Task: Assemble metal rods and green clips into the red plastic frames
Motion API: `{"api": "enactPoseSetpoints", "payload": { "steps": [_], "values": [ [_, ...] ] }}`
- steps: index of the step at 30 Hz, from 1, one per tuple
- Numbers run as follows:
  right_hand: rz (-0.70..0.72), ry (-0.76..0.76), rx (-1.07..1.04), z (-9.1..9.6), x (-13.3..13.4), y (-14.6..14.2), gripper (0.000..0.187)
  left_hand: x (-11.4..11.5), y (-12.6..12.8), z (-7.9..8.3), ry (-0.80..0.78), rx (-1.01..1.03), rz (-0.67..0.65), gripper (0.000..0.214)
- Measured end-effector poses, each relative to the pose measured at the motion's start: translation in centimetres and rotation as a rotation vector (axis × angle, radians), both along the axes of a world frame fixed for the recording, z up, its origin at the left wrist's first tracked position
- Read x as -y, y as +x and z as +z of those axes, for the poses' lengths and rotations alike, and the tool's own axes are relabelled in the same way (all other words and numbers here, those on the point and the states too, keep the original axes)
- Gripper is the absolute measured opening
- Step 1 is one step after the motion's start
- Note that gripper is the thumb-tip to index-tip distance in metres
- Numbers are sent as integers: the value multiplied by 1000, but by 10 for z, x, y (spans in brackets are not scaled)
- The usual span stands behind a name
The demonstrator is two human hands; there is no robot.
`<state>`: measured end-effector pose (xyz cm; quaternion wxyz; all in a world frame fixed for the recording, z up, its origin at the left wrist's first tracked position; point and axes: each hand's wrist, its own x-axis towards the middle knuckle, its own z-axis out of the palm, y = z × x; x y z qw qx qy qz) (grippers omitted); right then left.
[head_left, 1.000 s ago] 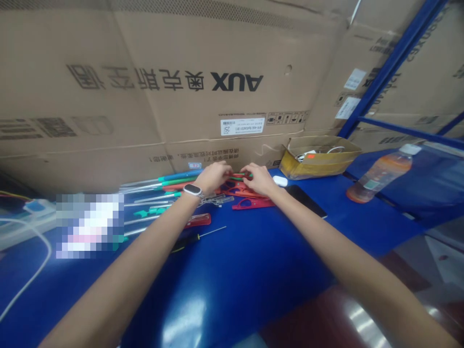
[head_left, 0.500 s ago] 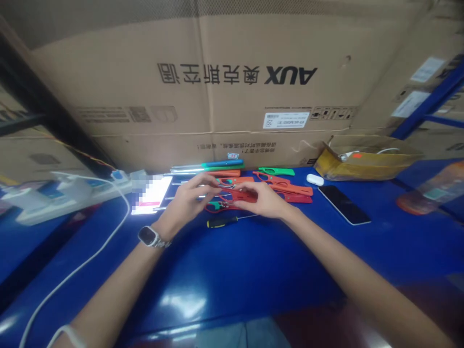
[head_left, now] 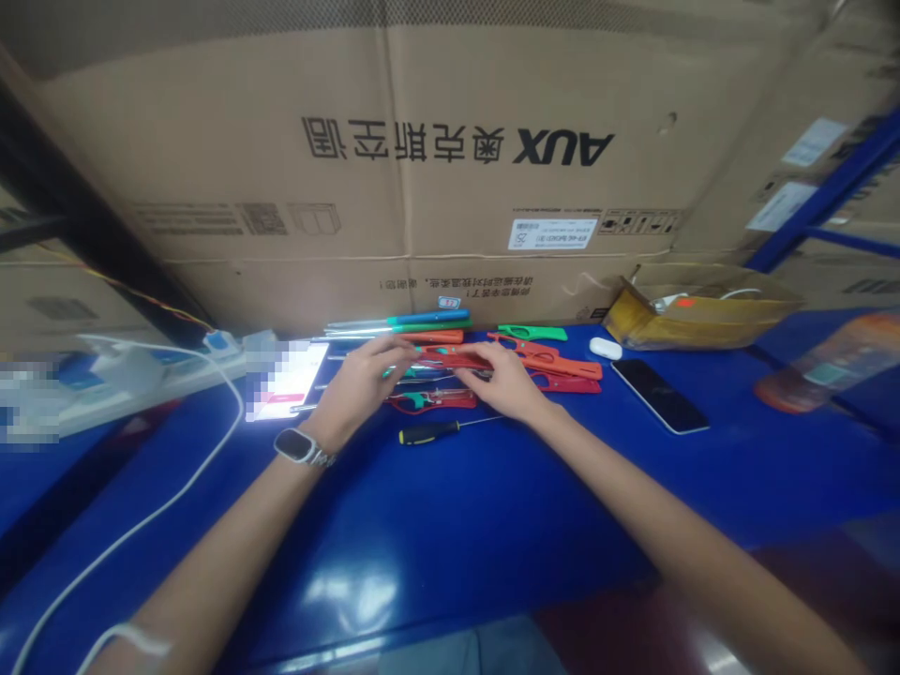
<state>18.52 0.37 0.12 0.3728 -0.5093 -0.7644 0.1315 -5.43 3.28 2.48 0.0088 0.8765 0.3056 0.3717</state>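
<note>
Both hands are over a row of long-nosed lighters on a blue tabletop. My left hand [head_left: 369, 380], with a watch on the wrist, closes its fingers at the left part of a red lighter casing [head_left: 450, 356]. On the right end of that casing, the thumb and fingers of my right hand [head_left: 510, 380] are closed. Its inner parts are too blurred to make out. Just below lies another red lighter [head_left: 446, 400], with a green part showing inside. A black-and-yellow screwdriver [head_left: 428, 433] rests nearer to me. Red casing halves [head_left: 562, 366] lie right of my right hand.
Blue and green lighters [head_left: 428, 319] and a green casing [head_left: 532, 333] lie behind. A lit phone [head_left: 288, 380] and power strip [head_left: 189, 375] are left. Earbuds case [head_left: 606, 348], dark phone [head_left: 661, 396], yellow box [head_left: 703, 309] and bottle [head_left: 830, 366] are right. A large carton [head_left: 450, 187] stands behind.
My right hand has shifted slightly and its fingers have lifted, showing more of the lower red lighter. The held casing sits a little higher. The screwdriver lies as before.
</note>
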Motion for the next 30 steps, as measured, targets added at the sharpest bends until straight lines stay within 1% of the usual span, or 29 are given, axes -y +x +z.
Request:
{"api": "enactPoseSetpoints", "payload": {
  "steps": [3,5,7,9,12,14,15,19,21,22,24,26,28,30],
  "values": [
    [-116,24,79,1,-13,14,32,-21,14,1,-25,-105,44,23],
    [-186,14,61,2,-17,30,32,-33,25,2,-46,-181,57,26],
    [-259,-16,36,2,-16,52,36,-39,35,1,-43,-247,75,27],
    [-339,-34,63,2,-9,76,37,-40,43,0,-17,-303,103,26],
    [-386,-60,161,1,7,107,37,-34,59,1,27,-314,140,30],
    [-397,-71,214,0,16,120,35,-29,76,5,29,-279,122,33],
    [-400,-72,231,-1,20,124,34,-26,87,7,11,-277,85,30],
    [-377,-60,277,0,35,128,31,-17,134,13,-71,-310,-97,20],
    [-328,-52,346,1,42,127,28,-14,152,11,-130,-359,-189,15],
    [-300,-51,388,2,45,125,26,-13,159,10,-143,-396,-212,15],
    [-250,-58,443,2,50,123,21,-11,167,5,-157,-484,-219,20],
    [-215,-70,431,-1,51,121,15,-9,170,1,-160,-557,-192,22],
    [-198,-90,353,-5,50,120,12,-7,172,-2,-159,-593,-174,17],
    [-184,-107,252,-8,50,119,18,-6,171,-3,-139,-595,-170,14]
  ]
}}
